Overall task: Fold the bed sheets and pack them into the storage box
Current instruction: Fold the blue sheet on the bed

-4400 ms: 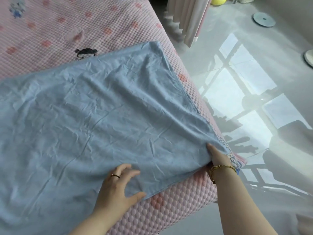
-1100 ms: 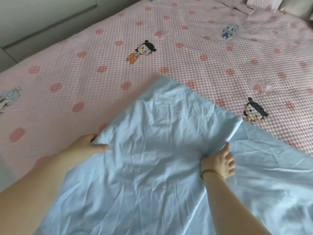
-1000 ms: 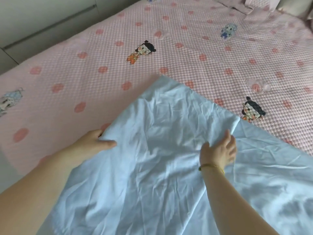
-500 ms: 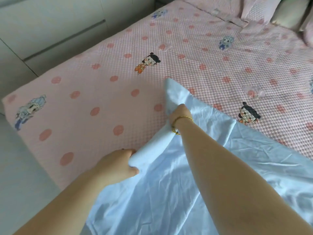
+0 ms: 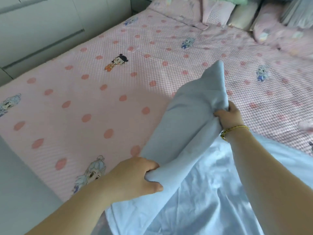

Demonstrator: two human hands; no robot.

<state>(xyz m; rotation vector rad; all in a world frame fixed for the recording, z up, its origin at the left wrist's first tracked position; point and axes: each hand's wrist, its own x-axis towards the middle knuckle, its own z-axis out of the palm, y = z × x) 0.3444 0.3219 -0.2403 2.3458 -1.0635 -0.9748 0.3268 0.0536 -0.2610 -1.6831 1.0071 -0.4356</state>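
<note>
A light blue bed sheet (image 5: 189,206) lies crumpled over the near right part of a pink quilted bed (image 5: 88,99). Its end is lifted off the bed into a raised flap (image 5: 191,114). My left hand (image 5: 135,177) grips the near edge of that flap at the lower middle. My right hand (image 5: 228,116), with a gold bracelet on the wrist, clutches bunched cloth higher up and further right. No storage box is in view.
Pillows (image 5: 240,16) and folded pink bedding (image 5: 203,12) are piled at the head of the bed, top right. A white cabinet with drawers (image 5: 39,29) runs along the bed's far left side. A strip of grey floor (image 5: 18,192) shows at the lower left.
Both hands have lifted the sheet's end off the bed and carried it right. The right hand has moved from the corner to a bunched grip further right. The view has shifted towards the pillows.
</note>
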